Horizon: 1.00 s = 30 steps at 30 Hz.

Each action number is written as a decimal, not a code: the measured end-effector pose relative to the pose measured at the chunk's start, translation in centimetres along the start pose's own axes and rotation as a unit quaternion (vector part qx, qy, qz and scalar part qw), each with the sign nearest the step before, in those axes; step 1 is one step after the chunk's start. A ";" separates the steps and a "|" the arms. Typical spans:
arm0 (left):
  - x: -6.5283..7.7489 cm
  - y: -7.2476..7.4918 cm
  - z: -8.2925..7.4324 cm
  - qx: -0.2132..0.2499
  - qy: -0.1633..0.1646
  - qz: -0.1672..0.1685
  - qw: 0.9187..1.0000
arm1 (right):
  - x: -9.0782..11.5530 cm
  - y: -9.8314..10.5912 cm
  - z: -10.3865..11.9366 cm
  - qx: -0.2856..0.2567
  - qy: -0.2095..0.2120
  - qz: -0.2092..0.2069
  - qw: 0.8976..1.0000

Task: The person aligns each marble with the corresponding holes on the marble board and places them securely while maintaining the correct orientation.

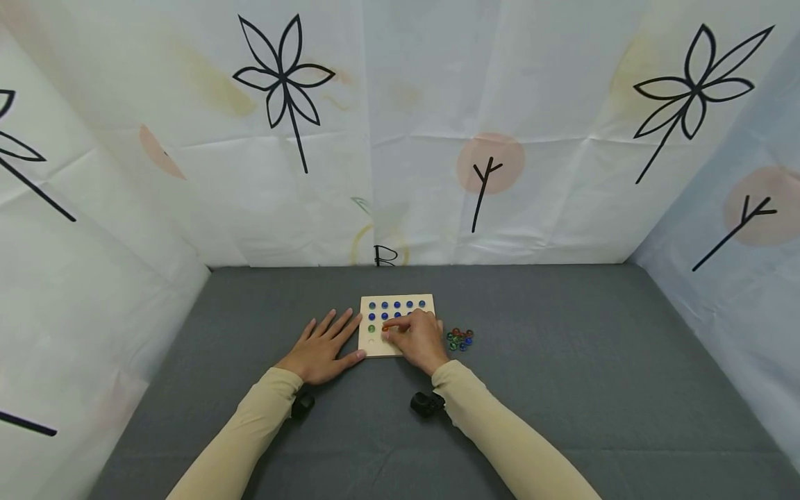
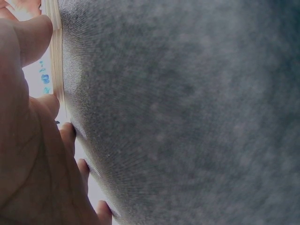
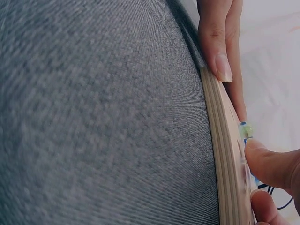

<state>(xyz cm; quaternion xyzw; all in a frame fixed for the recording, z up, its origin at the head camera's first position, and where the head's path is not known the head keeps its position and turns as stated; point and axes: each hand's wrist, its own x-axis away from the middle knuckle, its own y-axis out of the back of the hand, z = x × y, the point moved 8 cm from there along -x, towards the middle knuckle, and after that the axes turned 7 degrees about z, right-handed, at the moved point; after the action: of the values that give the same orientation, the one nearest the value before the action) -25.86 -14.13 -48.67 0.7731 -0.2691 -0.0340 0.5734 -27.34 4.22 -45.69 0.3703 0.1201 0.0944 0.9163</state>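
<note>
A pale wooden board [image 1: 389,350] with rows of round hollows lies on the dark grey cloth. Blue marbles [image 1: 384,305] sit in its two far rows, and a green marble [image 1: 371,328] is at the left of the third row. My right hand [image 1: 423,340] reaches over the board's right side and pinches an orange marble [image 1: 385,329] between thumb and finger, beside the green one. It hides part of the board's right half. My left hand [image 1: 321,352] lies spread on the cloth, its thumb and index finger at the board's left edge [image 2: 56,61].
A small cluster of loose marbles [image 1: 460,339], in red, green and blue, lies just right of the board. Grey cloth [image 1: 562,361] covers the table. White printed curtains [image 1: 425,194] rise behind it and on both sides.
</note>
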 end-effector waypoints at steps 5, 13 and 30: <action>-0.4 -0.7 0.7 -0.008 0.001 -0.007 1.000 | 0.0 0.0 -0.1 0.001 -0.001 -0.010 1.000; -0.3 -0.4 0.4 -0.004 0.002 -0.003 1.000 | -0.1 -0.1 -0.2 -0.008 -0.021 -0.017 1.000; 0.1 0.2 -0.2 -0.005 0.006 0.005 1.000 | -0.1 -0.3 -0.2 0.002 -0.022 -0.021 1.000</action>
<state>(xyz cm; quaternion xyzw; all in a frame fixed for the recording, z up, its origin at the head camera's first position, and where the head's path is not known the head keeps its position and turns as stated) -25.77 -14.03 -48.44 0.7689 -0.2693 -0.0281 0.5791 -27.51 4.12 -46.01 0.3714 0.1074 0.0667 0.9198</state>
